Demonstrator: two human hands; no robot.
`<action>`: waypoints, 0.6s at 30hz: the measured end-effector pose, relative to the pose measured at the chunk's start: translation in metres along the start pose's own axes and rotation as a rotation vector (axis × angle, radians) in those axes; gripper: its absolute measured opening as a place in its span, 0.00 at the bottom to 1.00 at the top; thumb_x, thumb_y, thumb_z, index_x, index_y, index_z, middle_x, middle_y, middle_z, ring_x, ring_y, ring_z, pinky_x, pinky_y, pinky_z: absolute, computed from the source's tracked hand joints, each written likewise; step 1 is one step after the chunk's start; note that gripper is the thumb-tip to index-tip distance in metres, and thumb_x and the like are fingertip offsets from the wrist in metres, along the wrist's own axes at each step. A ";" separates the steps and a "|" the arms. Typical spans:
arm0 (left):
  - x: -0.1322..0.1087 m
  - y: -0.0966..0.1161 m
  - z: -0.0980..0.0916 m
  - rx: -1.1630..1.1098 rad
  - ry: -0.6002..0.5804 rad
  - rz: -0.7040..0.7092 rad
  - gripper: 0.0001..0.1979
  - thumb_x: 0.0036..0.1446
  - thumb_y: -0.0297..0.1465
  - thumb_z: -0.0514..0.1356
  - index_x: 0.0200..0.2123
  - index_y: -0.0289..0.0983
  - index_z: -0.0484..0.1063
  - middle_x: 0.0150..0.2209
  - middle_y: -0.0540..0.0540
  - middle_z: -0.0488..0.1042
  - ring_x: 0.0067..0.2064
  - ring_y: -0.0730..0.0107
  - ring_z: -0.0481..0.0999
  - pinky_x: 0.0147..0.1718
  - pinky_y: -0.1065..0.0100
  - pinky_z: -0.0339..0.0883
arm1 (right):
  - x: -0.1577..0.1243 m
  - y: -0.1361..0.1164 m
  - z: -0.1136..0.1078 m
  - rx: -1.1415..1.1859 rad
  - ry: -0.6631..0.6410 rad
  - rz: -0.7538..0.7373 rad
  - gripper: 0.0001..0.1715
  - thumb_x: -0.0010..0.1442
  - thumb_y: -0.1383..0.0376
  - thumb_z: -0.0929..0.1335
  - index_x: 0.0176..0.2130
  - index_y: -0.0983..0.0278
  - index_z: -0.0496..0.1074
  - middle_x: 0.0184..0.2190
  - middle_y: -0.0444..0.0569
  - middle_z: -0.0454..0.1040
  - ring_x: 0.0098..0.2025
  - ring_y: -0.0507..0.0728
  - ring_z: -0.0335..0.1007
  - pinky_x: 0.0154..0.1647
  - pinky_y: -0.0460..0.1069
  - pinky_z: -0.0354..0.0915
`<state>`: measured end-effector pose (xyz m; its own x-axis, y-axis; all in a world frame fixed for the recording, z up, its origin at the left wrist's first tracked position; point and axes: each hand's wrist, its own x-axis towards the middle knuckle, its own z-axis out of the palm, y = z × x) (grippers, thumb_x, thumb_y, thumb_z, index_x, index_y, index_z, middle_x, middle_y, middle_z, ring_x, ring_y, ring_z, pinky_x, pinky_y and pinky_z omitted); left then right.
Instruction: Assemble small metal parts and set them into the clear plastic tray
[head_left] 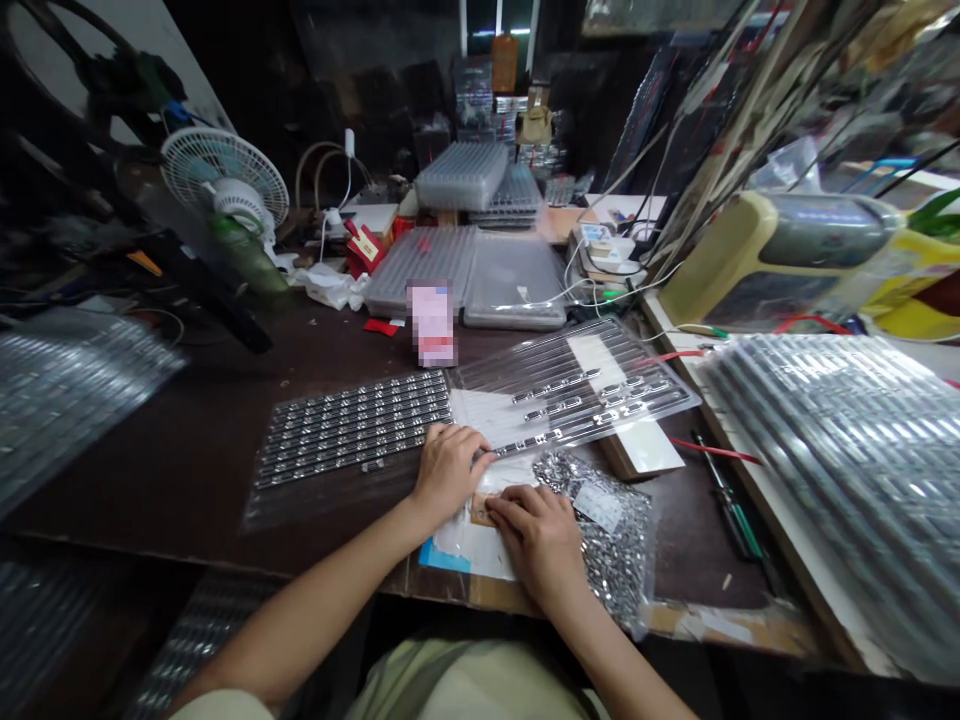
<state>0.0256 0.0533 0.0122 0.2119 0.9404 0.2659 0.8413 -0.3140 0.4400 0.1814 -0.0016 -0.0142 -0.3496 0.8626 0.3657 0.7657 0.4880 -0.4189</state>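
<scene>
Dark worktop [337, 545]: nearest, a bag of metal parts [619, 555] beside the right hand [546, 545]; the left hand [448, 465] is at the near end of a slotted tray [517, 365]. Whether either grip is closed on something, I cannot tell. Beyond: clear cases [514, 280], a fan [225, 175].

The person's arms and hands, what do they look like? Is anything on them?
The left hand and right hand are ungloved. The left arm and right arm look bare too, except for a pale sleeve at the left, much like the pale yellow-green shirt.
</scene>
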 end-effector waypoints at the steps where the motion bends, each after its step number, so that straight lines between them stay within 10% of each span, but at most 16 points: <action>1: 0.000 -0.001 -0.001 -0.025 0.000 -0.013 0.03 0.56 0.30 0.61 0.30 0.39 0.72 0.33 0.48 0.78 0.39 0.64 0.73 0.46 0.58 0.57 | 0.000 0.001 -0.001 -0.025 -0.007 0.000 0.09 0.62 0.63 0.66 0.40 0.53 0.76 0.37 0.45 0.75 0.37 0.54 0.64 0.37 0.50 0.55; 10: -0.043 -0.040 -0.030 -0.723 -0.071 -0.352 0.14 0.61 0.35 0.53 0.47 0.37 0.70 0.37 0.45 0.76 0.31 0.70 0.75 0.27 0.71 0.68 | -0.022 0.042 -0.038 -0.309 -0.096 -0.197 0.21 0.62 0.73 0.62 0.53 0.60 0.69 0.50 0.48 0.72 0.51 0.60 0.62 0.47 0.54 0.59; 18: -0.058 -0.009 -0.004 -0.497 -0.027 -0.245 0.07 0.54 0.26 0.61 0.36 0.38 0.77 0.33 0.46 0.77 0.32 0.69 0.75 0.29 0.71 0.68 | -0.015 0.044 -0.031 -0.116 0.004 -0.126 0.10 0.64 0.68 0.62 0.42 0.62 0.73 0.38 0.50 0.75 0.37 0.56 0.66 0.37 0.51 0.63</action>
<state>0.0033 0.0014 -0.0037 0.0573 0.9947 0.0858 0.5333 -0.1032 0.8396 0.2370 0.0025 -0.0119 -0.4447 0.7950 0.4125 0.7733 0.5732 -0.2711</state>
